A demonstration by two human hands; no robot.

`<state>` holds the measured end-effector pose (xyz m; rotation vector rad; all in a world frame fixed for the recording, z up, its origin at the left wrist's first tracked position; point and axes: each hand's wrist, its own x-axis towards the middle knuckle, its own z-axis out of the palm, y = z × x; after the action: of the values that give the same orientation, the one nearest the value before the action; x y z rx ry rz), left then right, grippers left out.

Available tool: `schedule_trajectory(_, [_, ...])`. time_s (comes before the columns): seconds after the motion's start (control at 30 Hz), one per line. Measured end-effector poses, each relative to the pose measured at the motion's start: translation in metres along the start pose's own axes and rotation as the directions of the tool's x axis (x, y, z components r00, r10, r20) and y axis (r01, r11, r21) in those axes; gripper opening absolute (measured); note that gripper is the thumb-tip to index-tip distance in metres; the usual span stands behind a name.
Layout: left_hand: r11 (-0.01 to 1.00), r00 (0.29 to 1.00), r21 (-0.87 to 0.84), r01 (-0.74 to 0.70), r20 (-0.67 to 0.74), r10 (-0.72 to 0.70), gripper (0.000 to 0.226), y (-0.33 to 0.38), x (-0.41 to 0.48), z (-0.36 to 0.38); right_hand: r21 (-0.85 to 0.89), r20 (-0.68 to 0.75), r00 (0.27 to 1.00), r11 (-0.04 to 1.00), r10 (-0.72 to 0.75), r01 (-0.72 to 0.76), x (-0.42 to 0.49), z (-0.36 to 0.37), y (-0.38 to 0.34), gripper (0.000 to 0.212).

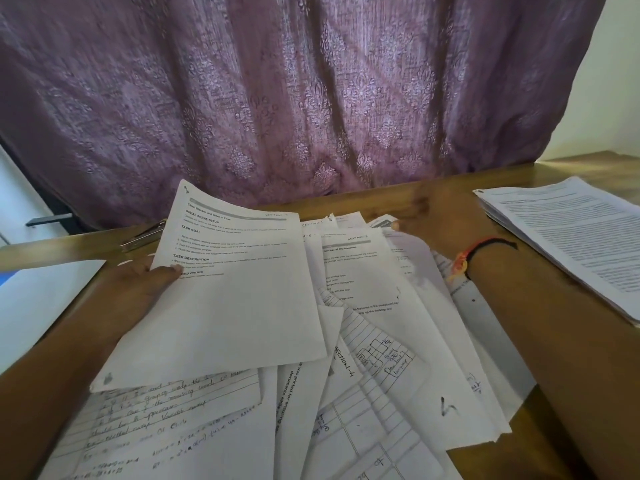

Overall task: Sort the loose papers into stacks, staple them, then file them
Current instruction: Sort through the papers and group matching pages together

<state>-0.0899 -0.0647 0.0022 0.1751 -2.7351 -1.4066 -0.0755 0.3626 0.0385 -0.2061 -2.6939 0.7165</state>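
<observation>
1. Papers (381,341) lie in a loose, overlapping heap across the middle of the worktop (398,199). They run out of view at the near edge, and most of the handwriting is too blurred to read.
2. A printed sheet (235,289) headed "TASK GOAL" tilts above the heap's left side, covering the sheets beneath it.
3. The left hand (138,289) pinches that sheet's left edge, thumb on top, fingers hidden underneath.
4. The right hand (440,216) is blurred at the heap's far edge. One fingertip meets a paper there, but I cannot tell whether the hand grips anything.
5. A metal stapler (143,237) lies near the far left corner, partly hidden behind the held sheet.
6. A neat stack of printed pages (568,244) lies at the right edge, cut off by the frame.
</observation>
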Motion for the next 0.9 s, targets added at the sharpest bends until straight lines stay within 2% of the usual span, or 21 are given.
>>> schedule_trajectory(0.1, [0.999,1.0,0.042,0.002,0.003,-0.002,0.038,0.002,-0.001,-0.001,-0.054,0.266,0.963,0.998,0.039,-0.025,-0.015,0.0,-0.015,0.048])
schedule_trajectory(0.23, [0.997,1.0,0.078,-0.011,-0.001,0.011,0.04,0.002,-0.001,0.0,-0.004,0.332,0.94,0.996,0.08,-0.084,-0.022,0.0,-0.025,0.055])
schedule_trajectory(0.37, [0.999,0.999,-0.012,-0.042,0.012,0.042,0.01,0.009,-0.005,0.007,0.149,0.391,0.912,0.969,0.126,-0.198,-0.022,0.0,-0.024,0.064])
schedule_trajectory(0.43, [0.998,0.997,-0.04,-0.057,0.04,0.059,0.014,0.013,-0.007,0.01,0.273,0.435,0.89,0.922,0.136,-0.275,-0.019,0.006,-0.019,0.059])
schedule_trajectory(0.5, [0.997,0.998,-0.066,-0.051,0.041,0.053,0.011,0.014,-0.008,0.01,0.356,0.443,0.89,0.89,0.108,-0.285,-0.016,0.01,-0.016,0.048])
schedule_trajectory(0.57, [0.997,0.998,-0.074,-0.037,0.04,0.04,0.011,0.012,-0.008,0.004,0.395,0.351,0.933,0.891,0.078,-0.223,-0.011,0.011,-0.014,0.027])
schedule_trajectory(0.63, [0.994,0.999,-0.104,-0.026,0.035,0.03,0.02,0.01,-0.008,0.002,0.404,0.241,0.969,0.901,0.059,-0.155,-0.006,0.008,-0.01,0.01])
schedule_trajectory(0.67, [0.991,0.999,-0.131,-0.026,0.04,0.032,0.023,0.011,-0.01,0.001,0.431,0.249,0.968,0.889,0.045,-0.152,-0.005,0.007,-0.007,0.006])
schedule_trajectory(0.73, [0.982,0.998,-0.19,-0.011,0.058,0.022,0.025,0.013,-0.015,0.002,0.469,0.385,0.923,0.864,-0.016,-0.181,-0.008,0.005,-0.002,0.009])
schedule_trajectory(0.83, [0.958,0.996,-0.286,0.034,0.09,-0.009,0.023,0.017,-0.022,0.003,0.514,0.633,0.77,0.787,-0.079,-0.342,-0.017,0.006,0.002,0.033])
schedule_trajectory(0.9, [0.942,0.996,-0.331,0.049,0.092,-0.02,0.02,0.02,-0.026,0.005,0.491,0.677,0.733,0.779,-0.06,-0.39,-0.017,0.008,0.003,0.039])
